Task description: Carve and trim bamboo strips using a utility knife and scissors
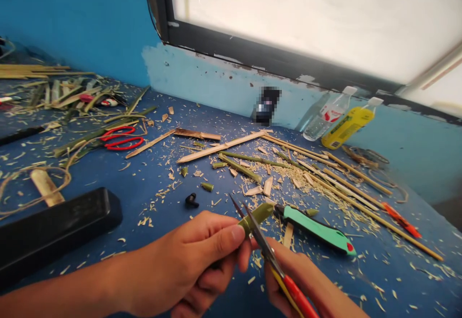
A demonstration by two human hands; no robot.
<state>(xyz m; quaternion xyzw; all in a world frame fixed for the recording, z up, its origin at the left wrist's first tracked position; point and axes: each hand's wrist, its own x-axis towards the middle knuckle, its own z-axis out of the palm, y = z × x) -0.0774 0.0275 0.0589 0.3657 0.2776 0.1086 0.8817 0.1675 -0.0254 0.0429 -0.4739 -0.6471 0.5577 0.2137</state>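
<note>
Pinched between the thumb and fingers of my left hand [209,255] is a short green bamboo piece [263,213], its free end pointing up and right. My right hand [296,270] is closed around scissors [269,253] with red and yellow handles. The scissor blades are parted and lie across the bamboo piece, just beyond my left thumb. Most of my right fingers are hidden behind the scissors. A green-handled folding tool [317,229] rests on the blue table [151,255] just beyond my right hand.
Bamboo strips [224,146] and shavings cover the table. Red-handled scissors [122,137] and a black case [61,229] lie left. Near the wall stand a clear bottle [329,114], a yellow bottle [348,126] and a pixelated dark object [266,106]. An orange cutter [401,220] lies right.
</note>
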